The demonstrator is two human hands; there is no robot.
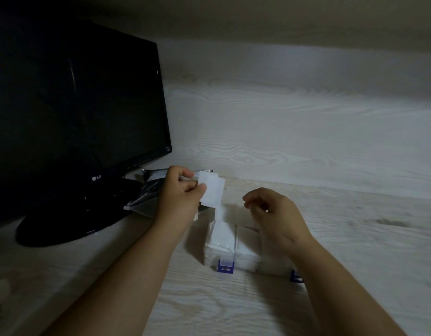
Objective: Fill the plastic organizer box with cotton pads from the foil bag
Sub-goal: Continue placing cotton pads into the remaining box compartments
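Note:
My left hand (183, 192) pinches a small stack of white square cotton pads (212, 187) and holds it above the far end of the clear plastic organizer box (234, 241). The box lies on the desk with blue latches (225, 266) at its near edge, and white pads fill its left compartments. The foil bag (149, 190) lies behind my left hand, against the monitor's foot. My right hand (272, 212) hovers over the right part of the box with loosely curled fingers that hold nothing.
A black monitor (76, 105) on a round black base (71, 219) stands at the left, close to the bag. The pale wood-grain desk (355, 238) stretches to the right, backed by a wall of the same wood pattern (306, 117).

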